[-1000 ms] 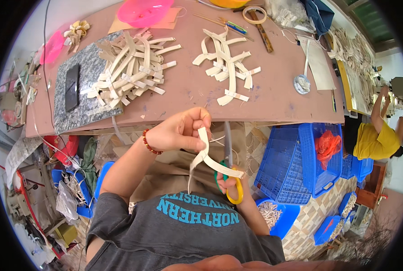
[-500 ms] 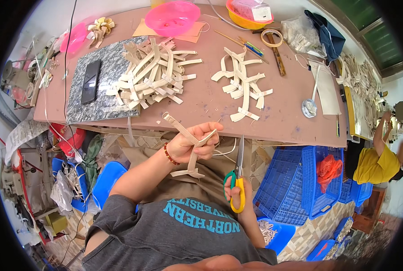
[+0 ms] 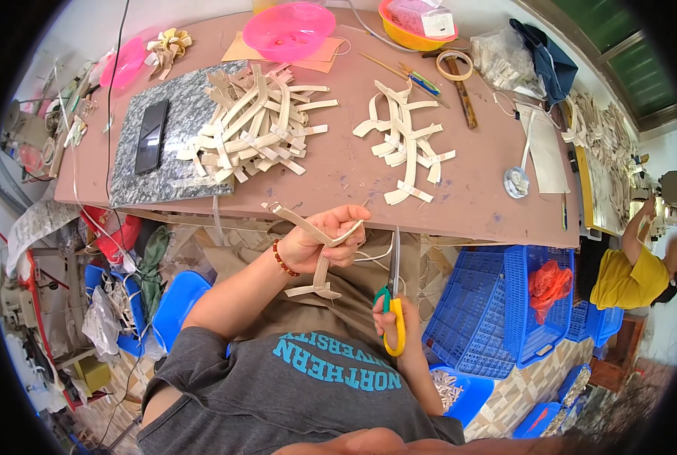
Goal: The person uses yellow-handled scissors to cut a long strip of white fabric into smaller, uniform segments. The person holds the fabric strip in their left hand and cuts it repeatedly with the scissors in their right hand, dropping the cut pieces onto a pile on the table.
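Observation:
My left hand [image 3: 317, 241], a beaded bracelet at its wrist, is closed on a cream fabric strap piece [image 3: 322, 274] with several arms. One arm sticks out toward the upper left and another hangs below the fingers. My right hand [image 3: 403, 324] grips the green and yellow handles of a pair of scissors [image 3: 395, 262]. Their blades point up toward the table's near edge, a short way right of the left hand, looking nearly closed and apart from the strap. Beyond the hands, a large heap of similar straps [image 3: 259, 133] and a smaller heap of straps [image 3: 406, 144] lie on the table.
The brown table [image 3: 475, 197] holds a granite slab [image 3: 183, 91] with a phone [image 3: 151, 136], a pink basin [image 3: 289, 30], a tape roll [image 3: 455, 65] and a hammer-like tool [image 3: 463, 98]. Blue crates [image 3: 467, 318] stand below right. A person in yellow [image 3: 630, 280] works at far right.
The scissors have shifted slightly left, toward my left hand, and their blades now stand more upright. My left hand keeps its grip; the strap's upper end has tipped a little lower and left.

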{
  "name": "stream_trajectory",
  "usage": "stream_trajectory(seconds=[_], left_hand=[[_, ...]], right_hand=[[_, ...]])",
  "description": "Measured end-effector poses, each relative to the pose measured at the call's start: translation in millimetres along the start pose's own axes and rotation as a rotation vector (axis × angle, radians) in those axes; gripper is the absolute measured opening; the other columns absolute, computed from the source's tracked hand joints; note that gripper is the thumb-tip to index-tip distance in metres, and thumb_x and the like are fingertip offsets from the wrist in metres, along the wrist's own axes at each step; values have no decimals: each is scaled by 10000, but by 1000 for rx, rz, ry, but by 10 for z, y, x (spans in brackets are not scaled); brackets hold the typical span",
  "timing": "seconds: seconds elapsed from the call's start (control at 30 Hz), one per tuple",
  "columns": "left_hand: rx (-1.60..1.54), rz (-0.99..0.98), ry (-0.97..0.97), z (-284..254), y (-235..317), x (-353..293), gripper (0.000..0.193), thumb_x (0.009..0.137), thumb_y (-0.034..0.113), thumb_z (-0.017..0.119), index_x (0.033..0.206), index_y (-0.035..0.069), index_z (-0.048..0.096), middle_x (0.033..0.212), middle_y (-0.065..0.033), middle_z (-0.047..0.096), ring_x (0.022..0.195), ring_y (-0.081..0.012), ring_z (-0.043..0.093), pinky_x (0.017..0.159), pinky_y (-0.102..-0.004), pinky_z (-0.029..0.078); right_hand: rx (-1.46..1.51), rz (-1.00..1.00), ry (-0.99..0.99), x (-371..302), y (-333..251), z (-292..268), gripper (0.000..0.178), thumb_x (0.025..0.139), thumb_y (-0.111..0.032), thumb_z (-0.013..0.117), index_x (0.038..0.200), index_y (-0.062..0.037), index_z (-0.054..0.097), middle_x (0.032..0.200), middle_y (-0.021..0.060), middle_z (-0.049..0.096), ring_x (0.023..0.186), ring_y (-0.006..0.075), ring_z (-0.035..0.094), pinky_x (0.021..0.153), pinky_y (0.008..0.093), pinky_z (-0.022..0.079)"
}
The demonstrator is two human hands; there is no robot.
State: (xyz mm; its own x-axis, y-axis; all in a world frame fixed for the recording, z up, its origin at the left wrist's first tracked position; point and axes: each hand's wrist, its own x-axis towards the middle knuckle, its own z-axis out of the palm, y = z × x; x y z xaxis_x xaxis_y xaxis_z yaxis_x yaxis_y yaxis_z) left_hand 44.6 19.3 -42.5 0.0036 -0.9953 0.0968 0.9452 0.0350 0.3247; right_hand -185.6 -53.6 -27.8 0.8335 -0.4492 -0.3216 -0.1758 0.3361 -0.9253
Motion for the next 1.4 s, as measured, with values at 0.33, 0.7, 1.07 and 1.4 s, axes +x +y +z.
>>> stream_trajectory(seconds=[0.33, 0.7, 1.07, 1.4], left_hand=[[62, 0, 46, 35, 15, 1, 339, 891, 91, 511, 1214, 76, 411, 805, 17, 414, 483, -42, 339, 479, -215, 273], [968, 431, 623, 813, 1002, -88, 283, 881, 79, 514, 1160, 55, 471, 878, 14, 494, 709, -46, 464, 581, -185, 413], [2228, -138, 711, 345, 724, 1059, 190, 768, 200, 603, 849, 32, 639, 919, -138, 637, 844, -319, 603, 748, -382, 476], [1712, 140, 738, -171, 29, 1267, 605, 727, 89, 694, 1230, -5, 372, 815, -97, 604, 686, -201, 588, 635, -315, 476]], right_hand=[[30, 25, 4, -11, 35, -6, 342, 822, -382, 641, 858, -66, 518, 617, -41, 477, 474, 30, 435, 431, 173, 342], [-6, 9, 96, -59, 11, -140, 473, 824, -478, 594, 869, -17, 496, 646, 14, 461, 495, 66, 425, 438, 200, 335], [-21, 8, 148, -17, 53, -232, 412, 845, -430, 572, 864, -25, 502, 652, 19, 477, 496, 61, 433, 438, 194, 348], [61, -3, 167, -83, 115, -277, 212, 847, -259, 621, 851, -67, 530, 656, -25, 501, 493, 44, 451, 443, 192, 372]])
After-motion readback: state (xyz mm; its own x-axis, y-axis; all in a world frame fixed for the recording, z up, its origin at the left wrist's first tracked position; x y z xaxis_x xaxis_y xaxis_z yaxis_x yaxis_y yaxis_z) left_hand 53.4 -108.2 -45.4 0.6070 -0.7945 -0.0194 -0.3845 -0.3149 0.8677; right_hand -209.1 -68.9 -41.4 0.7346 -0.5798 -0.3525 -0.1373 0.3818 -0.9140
